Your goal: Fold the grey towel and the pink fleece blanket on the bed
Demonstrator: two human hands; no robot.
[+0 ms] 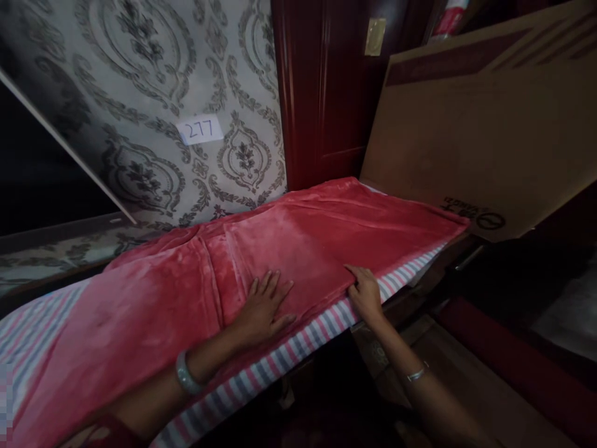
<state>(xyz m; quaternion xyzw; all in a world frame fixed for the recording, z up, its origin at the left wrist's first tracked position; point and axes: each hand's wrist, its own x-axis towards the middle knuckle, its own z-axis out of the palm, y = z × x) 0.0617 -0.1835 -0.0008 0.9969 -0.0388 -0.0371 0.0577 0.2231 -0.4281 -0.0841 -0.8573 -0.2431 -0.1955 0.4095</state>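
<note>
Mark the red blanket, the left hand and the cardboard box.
red blanket (326, 218): head view, flat upper surface.
left hand (263, 305): head view, back of hand.
cardboard box (471, 130): head view, broad side.

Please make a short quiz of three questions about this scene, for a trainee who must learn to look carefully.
1. True or false: the left hand lies flat, palm down, on the soft red plush blanket.
2. What does the right hand touch?
A. the large brown cardboard sheet
B. the near edge of the blanket, beside the pink, white and grey striped sheet
C. the small white paper label
3. Fill in: the label on the grey patterned wallpaper reads ___.

Key
1. True.
2. B.
3. 277.
</note>
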